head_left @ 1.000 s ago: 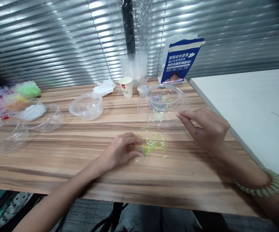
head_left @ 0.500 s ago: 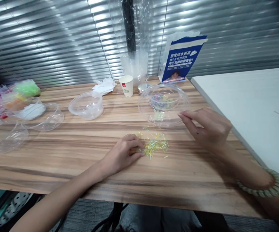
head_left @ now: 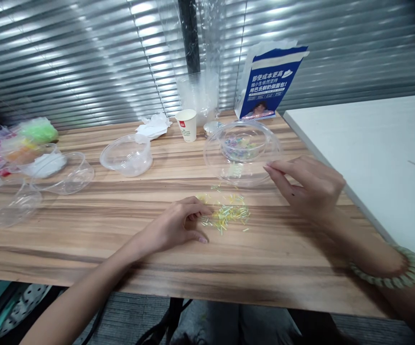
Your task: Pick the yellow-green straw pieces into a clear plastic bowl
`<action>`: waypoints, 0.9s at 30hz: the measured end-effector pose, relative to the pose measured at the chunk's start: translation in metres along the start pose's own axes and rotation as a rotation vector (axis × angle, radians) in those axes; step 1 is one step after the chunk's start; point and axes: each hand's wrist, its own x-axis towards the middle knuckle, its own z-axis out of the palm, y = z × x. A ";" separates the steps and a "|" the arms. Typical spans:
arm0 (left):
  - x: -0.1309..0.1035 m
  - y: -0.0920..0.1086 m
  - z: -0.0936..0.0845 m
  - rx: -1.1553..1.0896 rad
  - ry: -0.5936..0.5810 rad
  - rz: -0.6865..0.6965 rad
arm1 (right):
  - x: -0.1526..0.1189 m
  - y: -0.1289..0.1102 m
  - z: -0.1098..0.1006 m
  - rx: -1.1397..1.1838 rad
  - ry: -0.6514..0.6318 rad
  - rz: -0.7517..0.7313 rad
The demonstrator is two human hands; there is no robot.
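Note:
A loose pile of small yellow and pale green tube pieces point(head_left: 230, 215) lies on the wooden table. At its left edge rests my left hand point(head_left: 176, 223), thumb and index finger apart, fingertips touching the pieces. My right hand point(head_left: 306, 187) hovers to the right, thumb and index fingertip pinched together; anything between them is too small to make out. Beside those fingertips is a clear plastic bowl point(head_left: 245, 178) with mixed purple, blue and green pieces point(head_left: 241, 147) in its compartments.
Clear containers point(head_left: 126, 165) stand left of centre and at the far left, near colourful bags point(head_left: 37, 132). Along the back are crumpled tissue point(head_left: 154, 126), a paper cup point(head_left: 186, 127), stacked plastic cups point(head_left: 203, 98) and a blue-and-white bag point(head_left: 272, 86). A white board point(head_left: 372, 143) lies right.
My left hand has shifted slightly left and its thumb has opened away from the index finger. My right hand has kept its pinch in nearly the same place.

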 end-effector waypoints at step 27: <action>0.008 -0.004 0.016 0.014 0.160 0.181 | -0.001 0.000 0.001 -0.016 0.044 -0.099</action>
